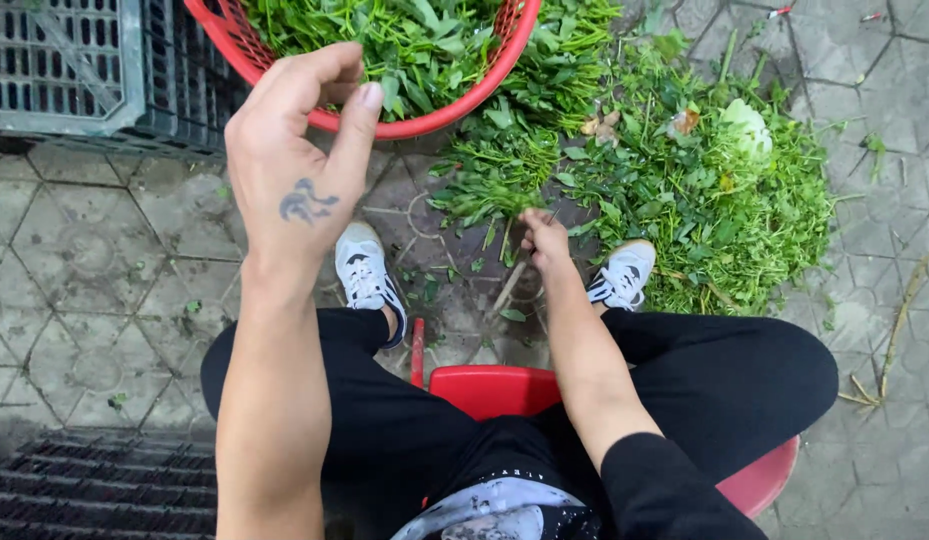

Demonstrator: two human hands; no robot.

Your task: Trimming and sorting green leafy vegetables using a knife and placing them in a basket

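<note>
one bunch of leafy greens lies on the paved floor between the two white sneakers, just below the red basket. its long axis runs up and down the frame: stems point toward the person, leafy tops toward the basket. leaves are small, fresh, deep green; stem ends are pale and thin.

right hand is closed around the stem ends of that bunch, fingers curled tight. left hand is raised in front of the basket rim, thumb and forefinger drawn toward each other, other fingers loosely bent; whether it pinches anything cannot be told.

count: one red basket, filled with greens; one loose heap of trimmings on the floor to the right; one red stool under the person; two dark plastic crates, upper left and lower left.
</note>
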